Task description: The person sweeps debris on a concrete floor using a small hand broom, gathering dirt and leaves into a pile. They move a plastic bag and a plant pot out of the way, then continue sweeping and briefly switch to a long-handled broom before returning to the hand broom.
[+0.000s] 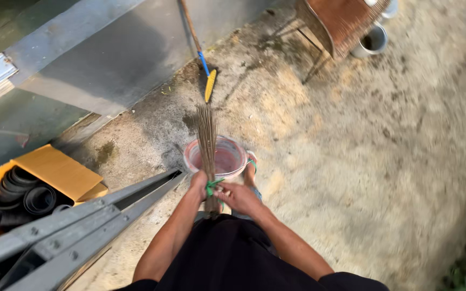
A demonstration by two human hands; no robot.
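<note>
Bundle of thin brown broom sticks [207, 134], upright directly above the round pink plastic bucket [227, 159] on the concrete floor [351, 151], left hand [198, 185] in closed grip around it while right hand [239, 197] pinches green binding cord [212, 185], keeping sticks gathered.

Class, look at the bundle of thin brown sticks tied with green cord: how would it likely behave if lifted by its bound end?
The bundle of thin brown sticks probably feels light, being slender dry stalks. Its loose tips would likely flex and splay, since only the green cord near the left hand and right hand binds them. Single sticks look brittle.
</note>
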